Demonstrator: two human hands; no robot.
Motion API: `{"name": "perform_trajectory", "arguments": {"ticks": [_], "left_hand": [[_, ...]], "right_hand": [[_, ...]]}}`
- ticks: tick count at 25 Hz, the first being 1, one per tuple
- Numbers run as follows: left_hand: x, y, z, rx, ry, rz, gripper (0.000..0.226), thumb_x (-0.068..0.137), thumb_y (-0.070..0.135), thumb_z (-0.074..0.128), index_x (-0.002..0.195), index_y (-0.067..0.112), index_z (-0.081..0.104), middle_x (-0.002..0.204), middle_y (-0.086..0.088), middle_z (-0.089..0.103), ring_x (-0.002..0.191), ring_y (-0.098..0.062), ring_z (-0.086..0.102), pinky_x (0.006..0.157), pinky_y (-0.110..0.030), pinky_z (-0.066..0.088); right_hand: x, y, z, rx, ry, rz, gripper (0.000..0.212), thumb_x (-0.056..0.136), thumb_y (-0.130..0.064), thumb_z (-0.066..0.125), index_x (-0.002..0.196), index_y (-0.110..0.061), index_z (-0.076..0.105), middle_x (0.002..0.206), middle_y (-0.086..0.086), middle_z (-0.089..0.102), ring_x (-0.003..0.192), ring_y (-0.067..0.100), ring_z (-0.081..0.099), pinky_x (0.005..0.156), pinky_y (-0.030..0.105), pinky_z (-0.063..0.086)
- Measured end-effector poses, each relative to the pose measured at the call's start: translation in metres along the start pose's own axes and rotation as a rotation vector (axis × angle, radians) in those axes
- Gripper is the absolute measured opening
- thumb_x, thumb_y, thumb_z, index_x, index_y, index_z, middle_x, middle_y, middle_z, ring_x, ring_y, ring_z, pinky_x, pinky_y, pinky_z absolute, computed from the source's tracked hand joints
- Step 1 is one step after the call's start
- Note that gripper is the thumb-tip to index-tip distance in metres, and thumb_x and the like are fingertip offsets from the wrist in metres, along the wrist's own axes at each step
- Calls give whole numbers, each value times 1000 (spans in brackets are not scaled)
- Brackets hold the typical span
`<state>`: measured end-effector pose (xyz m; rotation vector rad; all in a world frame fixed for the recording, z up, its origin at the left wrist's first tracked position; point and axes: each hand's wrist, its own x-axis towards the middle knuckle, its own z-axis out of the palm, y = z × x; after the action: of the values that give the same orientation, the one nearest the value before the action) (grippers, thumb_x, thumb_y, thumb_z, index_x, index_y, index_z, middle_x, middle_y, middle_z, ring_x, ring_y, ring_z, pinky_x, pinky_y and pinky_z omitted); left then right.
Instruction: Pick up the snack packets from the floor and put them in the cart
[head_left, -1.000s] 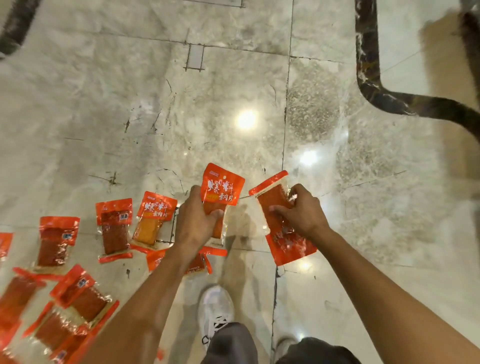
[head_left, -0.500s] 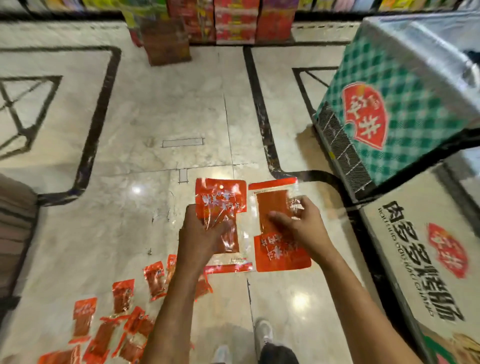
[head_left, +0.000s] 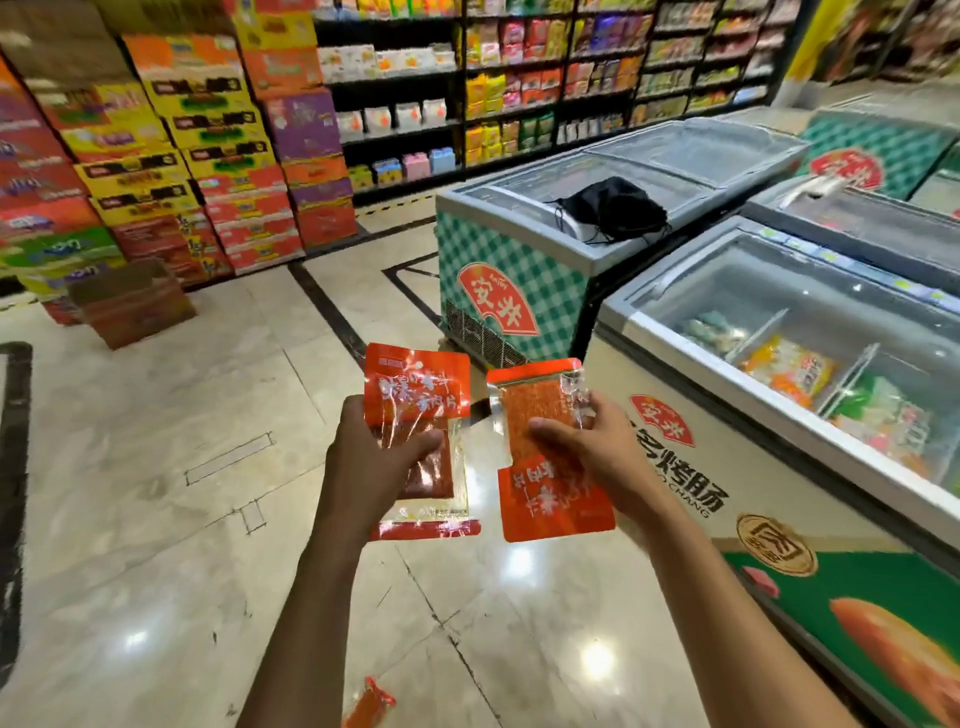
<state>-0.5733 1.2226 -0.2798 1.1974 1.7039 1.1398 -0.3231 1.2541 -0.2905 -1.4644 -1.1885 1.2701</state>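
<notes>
Supermarket shelves and chest freezers (head_left: 779, 322) have come into view where only floor was seen. One red snack packet (head_left: 415, 410) is gripped by the left hand (head_left: 374, 457), another (head_left: 545, 467) by the right hand (head_left: 597, 452), at frame centre; no cart is seen yet.

Premises: a grocery shop; stocked shelving (head_left: 545, 78) and stacked cartons (head_left: 208, 156) stand well beyond the held packets; glass-lidded chest freezers (head_left: 779, 332) of packaged food just to their right; polished tile floor (head_left: 156, 467) below.
</notes>
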Motion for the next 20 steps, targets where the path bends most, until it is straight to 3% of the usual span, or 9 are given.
{"name": "perform_trajectory", "arguments": {"ticks": [2, 5, 7, 11, 14, 18, 20], "left_hand": [[-17, 20, 29, -33, -88, 29, 70, 78, 34, 86, 133, 27, 43, 119, 8, 60, 106, -23, 66, 81, -37, 58], [-44, 42, 80, -61, -225, 64, 77, 69, 39, 90, 131, 27, 47, 119, 6, 67, 105, -23, 70, 89, -53, 59], [-72, 56, 129, -65, -327, 70, 82, 60, 45, 90, 129, 29, 50, 118, 4, 70, 105, -23, 72, 86, -55, 60], [-161, 83, 237, -67, -548, 117, 70, 67, 31, 92, 124, 25, 53, 115, 0, 71, 104, -24, 72, 85, -55, 61], [-236, 96, 312, -58, -679, 148, 63, 71, 22, 91, 122, 21, 53, 111, -2, 72, 102, -23, 72, 86, -53, 60], [-345, 108, 409, -64, -869, 170, 66, 67, 26, 93, 121, 24, 55, 112, -2, 74, 101, -24, 73, 90, -53, 59], [-393, 111, 452, -63, -950, 185, 72, 62, 35, 94, 122, 23, 57, 111, -3, 74, 97, -24, 74, 83, -49, 62]], "right_hand": [[-29, 1, -46, 35, 89, -18, 50, 76, -19, 88, 116, -12, 59, 97, 6, 78, 78, 19, 78, 64, 32, 63], [-71, 9, -117, 75, 225, -36, 46, 77, -20, 87, 114, -14, 62, 88, -1, 78, 72, 12, 77, 55, 22, 57], [-110, 22, -172, 87, 311, -34, 50, 75, -27, 89, 115, -17, 61, 88, -4, 79, 75, 13, 77, 61, 27, 61], [-203, 63, -285, 82, 518, 2, 66, 64, -42, 93, 117, -21, 61, 102, 2, 78, 86, 19, 77, 81, 46, 63], [-280, 87, -357, 101, 640, 31, 61, 67, -37, 93, 115, -18, 61, 101, 4, 78, 85, 19, 77, 79, 43, 64], [-394, 124, -455, 168, 832, 49, 48, 73, -22, 90, 111, -10, 64, 95, 6, 78, 75, 12, 76, 63, 26, 60], [-443, 145, -499, 176, 950, 63, 44, 72, -15, 90, 108, -6, 66, 90, 5, 78, 70, 9, 74, 60, 23, 56]]}}
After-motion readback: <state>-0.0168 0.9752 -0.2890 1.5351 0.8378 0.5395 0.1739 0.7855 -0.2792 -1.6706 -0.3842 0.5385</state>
